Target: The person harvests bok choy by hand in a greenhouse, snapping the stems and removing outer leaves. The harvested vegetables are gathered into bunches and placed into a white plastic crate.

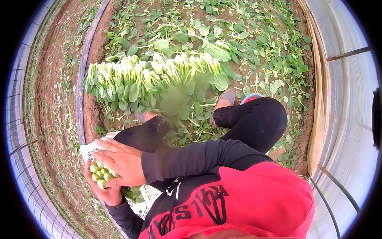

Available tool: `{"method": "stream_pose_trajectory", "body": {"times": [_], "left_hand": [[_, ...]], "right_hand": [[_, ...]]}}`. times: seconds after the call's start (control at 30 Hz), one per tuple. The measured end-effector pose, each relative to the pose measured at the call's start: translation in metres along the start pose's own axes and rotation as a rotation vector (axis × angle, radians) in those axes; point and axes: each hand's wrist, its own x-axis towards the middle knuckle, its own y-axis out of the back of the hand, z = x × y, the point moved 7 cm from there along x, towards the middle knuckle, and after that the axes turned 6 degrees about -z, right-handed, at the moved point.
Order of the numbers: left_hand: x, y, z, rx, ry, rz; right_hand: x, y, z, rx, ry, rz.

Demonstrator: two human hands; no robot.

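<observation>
At the lower left, my left hand [103, 189] cups a bunch of pale green bok choy [102, 174] from below and its outer side. Laid across the top of that bunch is my right hand [124, 162], its fingers over the far side and its thumb along the near edge. The stem ends face up between both hands. A white plastic crate [87, 149] shows beyond and below the hands; greens lie in its near part. On the soil before me a long row of bok choy [155, 71] rests, white stem ends pointing away and leaves towards me.
Loose leaves [268, 53] litter the soil bed around my feet. A grey hose or pipe [82, 71] runs along the bed's left edge. A blue container with red contents [251, 97] stands by my right knee. Plastic greenhouse sheeting [346, 89] rises at the right. A blurred spot covers part of the view.
</observation>
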Motion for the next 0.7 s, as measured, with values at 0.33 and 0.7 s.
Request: {"method": "stream_pose_trajectory", "body": {"times": [0.33,0.7], "left_hand": [[0.0,-0.009,0.019,0.323,0.104,0.084],[-0.046,0.087,-0.039,1.206,0.365,-0.25]], "right_hand": [[-0.218,0.386,0.435,-0.849,-1.064,0.589],[-0.253,0.448,0.465,-1.28,-0.901,0.102]]}}
